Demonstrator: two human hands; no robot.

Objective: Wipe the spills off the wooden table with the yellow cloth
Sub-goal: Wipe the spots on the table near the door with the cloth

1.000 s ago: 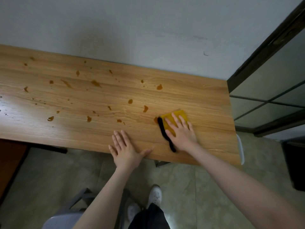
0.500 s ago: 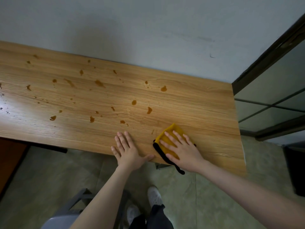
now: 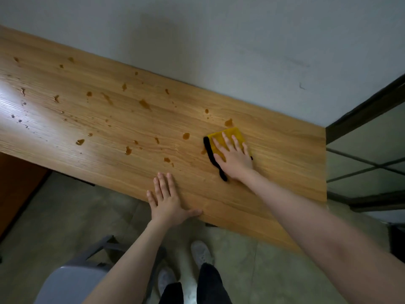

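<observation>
The right hand lay flat, fingers spread, pressing the yellow cloth onto the wooden worktop toward its right end, a black edge showing at the cloth's left side. The left hand rested open, palm down, at the near edge. Brown spills dotted the surface to the left.

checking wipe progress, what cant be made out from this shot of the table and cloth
Head view only:
- The wooden table is cut off at the picture's left edge, so any spills there are unseen.
- Most of the yellow cloth lies under the right hand; any spill beneath is hidden.
- Glare at the left washes out the small droplets.
- The left hand covers the table's near edge.
</observation>
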